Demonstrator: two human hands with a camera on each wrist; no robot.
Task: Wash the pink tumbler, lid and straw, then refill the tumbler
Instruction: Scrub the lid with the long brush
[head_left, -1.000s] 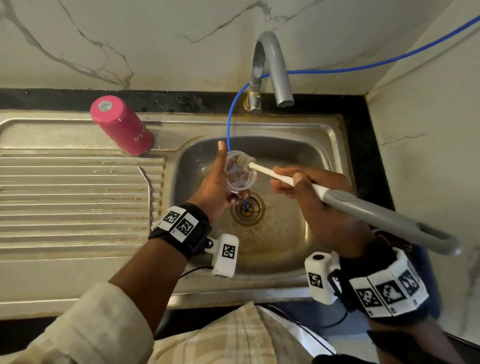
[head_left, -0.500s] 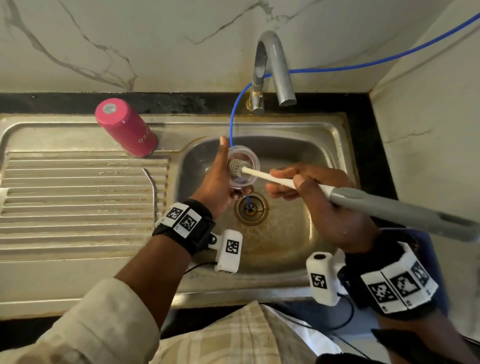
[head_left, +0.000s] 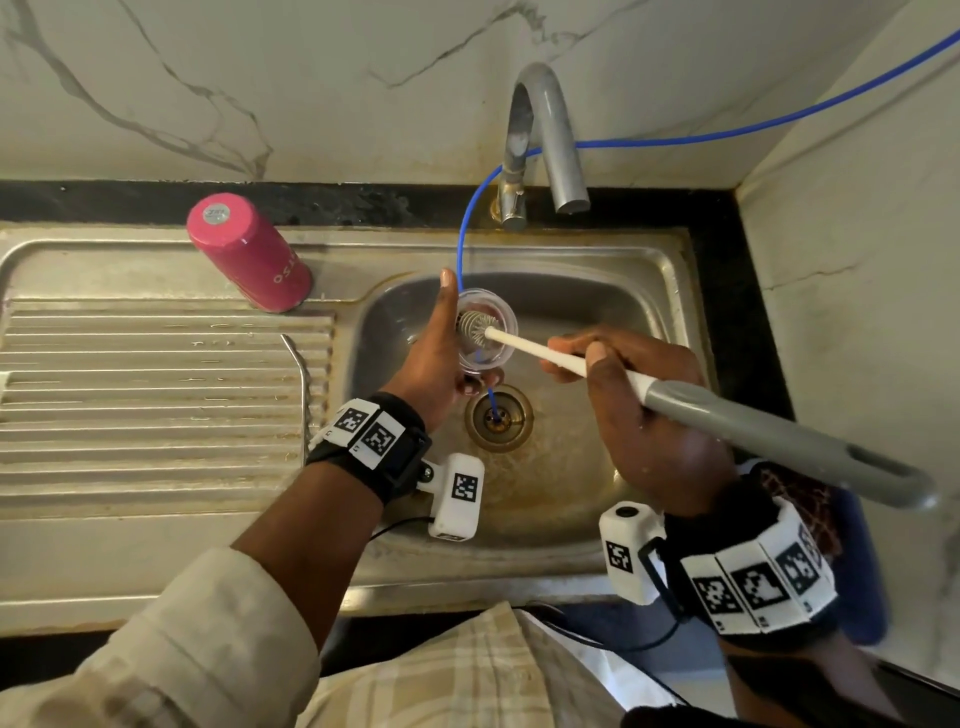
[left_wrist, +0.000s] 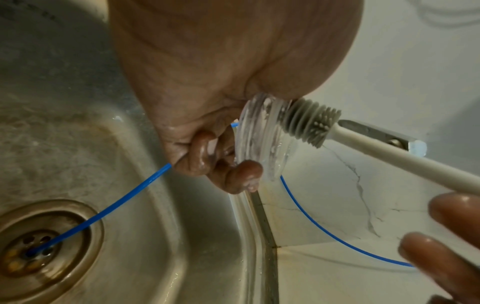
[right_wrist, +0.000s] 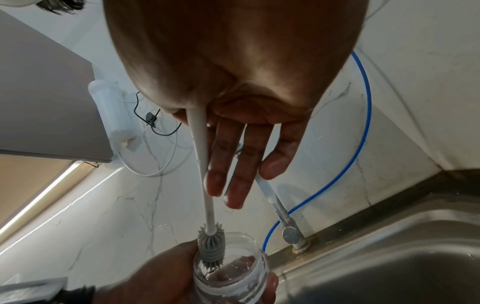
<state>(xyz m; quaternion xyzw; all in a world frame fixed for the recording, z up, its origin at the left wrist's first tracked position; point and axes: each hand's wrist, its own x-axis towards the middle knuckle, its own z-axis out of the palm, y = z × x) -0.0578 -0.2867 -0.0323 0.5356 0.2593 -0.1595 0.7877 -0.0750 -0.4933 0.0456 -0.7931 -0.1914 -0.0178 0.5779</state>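
The pink tumbler (head_left: 249, 252) stands upside down at the back of the drainboard, away from both hands. My left hand (head_left: 441, 353) holds the clear lid (head_left: 488, 332) over the sink basin, thumb up along its side and fingers curled under it. The left wrist view shows the lid (left_wrist: 259, 139) wet and ribbed. My right hand (head_left: 576, 358) pinches the white shaft of a bottle brush (head_left: 727, 415). Its grey silicone head (head_left: 470, 325) sits inside the lid, as the right wrist view shows (right_wrist: 210, 246). No straw is visible.
A thin blue tube (head_left: 462, 234) runs from the right wall past the tap (head_left: 545, 135) down into the drain (head_left: 497, 418). The steel sink (head_left: 649, 291) meets a ribbed drainboard (head_left: 156, 405) on its left. A marble wall closes the right side.
The brush head has slid from the lid's upper rim down into the lid. Both hands have stayed over the basin, and the tumbler has not moved.
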